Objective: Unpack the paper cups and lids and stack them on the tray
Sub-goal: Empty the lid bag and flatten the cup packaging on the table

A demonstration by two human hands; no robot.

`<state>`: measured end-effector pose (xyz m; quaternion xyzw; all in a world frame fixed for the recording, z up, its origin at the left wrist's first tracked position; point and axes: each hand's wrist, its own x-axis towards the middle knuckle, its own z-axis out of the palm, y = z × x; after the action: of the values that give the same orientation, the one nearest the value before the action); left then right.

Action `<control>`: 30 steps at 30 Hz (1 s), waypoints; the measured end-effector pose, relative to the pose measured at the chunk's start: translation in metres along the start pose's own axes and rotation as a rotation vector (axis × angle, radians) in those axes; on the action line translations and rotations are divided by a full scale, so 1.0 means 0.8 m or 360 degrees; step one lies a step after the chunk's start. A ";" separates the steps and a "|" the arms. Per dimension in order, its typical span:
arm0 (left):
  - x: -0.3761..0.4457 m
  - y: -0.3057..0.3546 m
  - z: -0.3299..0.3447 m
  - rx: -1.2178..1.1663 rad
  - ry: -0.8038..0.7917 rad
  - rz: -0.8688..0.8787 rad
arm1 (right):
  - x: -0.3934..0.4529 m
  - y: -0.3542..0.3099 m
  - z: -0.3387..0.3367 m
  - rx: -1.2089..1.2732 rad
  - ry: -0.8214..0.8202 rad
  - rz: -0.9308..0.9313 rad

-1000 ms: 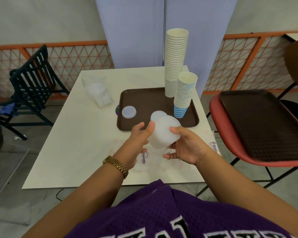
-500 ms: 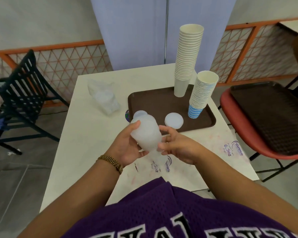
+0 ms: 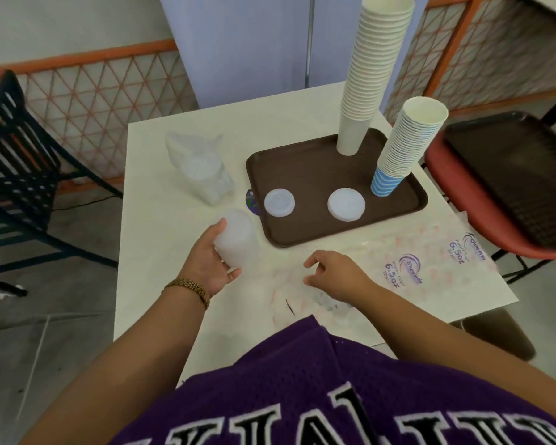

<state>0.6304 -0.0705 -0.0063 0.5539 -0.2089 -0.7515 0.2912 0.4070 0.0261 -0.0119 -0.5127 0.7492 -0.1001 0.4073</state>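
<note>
My left hand [image 3: 206, 264] grips a translucent stack of lids [image 3: 238, 240] just left of the brown tray [image 3: 302, 175]. My right hand [image 3: 337, 277] hovers over the table with its fingers loosely curled and nothing in it. On the tray stand a tall stack of plain white cups [image 3: 371, 72] and a shorter stack of blue-striped cups [image 3: 405, 149]. Two single lids lie flat on the tray, a small lid [image 3: 279, 203] at the left and a larger lid [image 3: 346, 204] in the middle.
A clear bag of more lids [image 3: 203, 168] lies on the white table [image 3: 148, 220] left of the tray. Empty printed wrappers [image 3: 430, 268] lie at the front right. A red chair [image 3: 463, 203] carrying a second tray [image 3: 520, 178] stands at the right, a dark chair [image 3: 16, 162] at the left.
My right hand has let go of the lid stack and drawn back to the right. My left hand alone now holds the stack, moved left of the tray. The view has shifted.
</note>
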 end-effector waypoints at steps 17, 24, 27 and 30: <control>0.050 -0.014 -0.065 0.0439 0.0442 0.0271 | 0.007 0.002 0.015 -0.0582 0.0115 -0.0245; -0.016 -0.021 -0.002 0.1356 0.0620 0.1906 | 0.003 0.013 -0.003 -0.0007 0.0327 -0.0234; -0.038 -0.039 0.052 0.1955 0.0089 0.1937 | -0.008 0.022 -0.016 0.0414 0.0661 -0.0240; -0.035 -0.065 0.095 0.2754 -0.0078 0.1388 | -0.019 0.036 -0.031 0.0551 0.0813 -0.0228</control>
<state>0.5532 -0.0140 0.0035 0.4347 -0.8828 -0.1752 0.0316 0.3720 0.0453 -0.0044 -0.4454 0.7611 -0.3801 0.2790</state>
